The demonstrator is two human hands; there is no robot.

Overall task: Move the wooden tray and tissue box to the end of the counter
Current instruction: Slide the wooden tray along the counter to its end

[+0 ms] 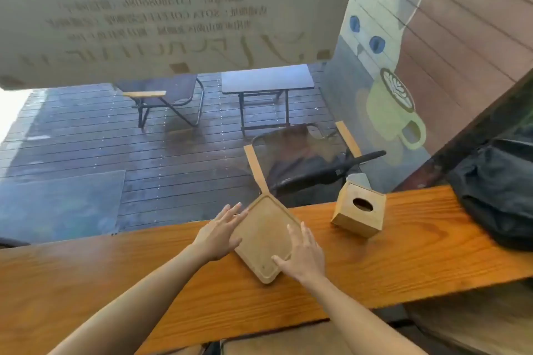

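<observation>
Counter, wooden tray – between hands, seemingly touching

Right hand covers the wooden tray's near-right edge. Beyond it, the black bag runs off frame, and the banner lettering's too blurred to read.

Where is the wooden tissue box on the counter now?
In the head view the tissue box stands on the wooden counter, right of the wooden tray, apart from it, and left of the black bag.
</observation>
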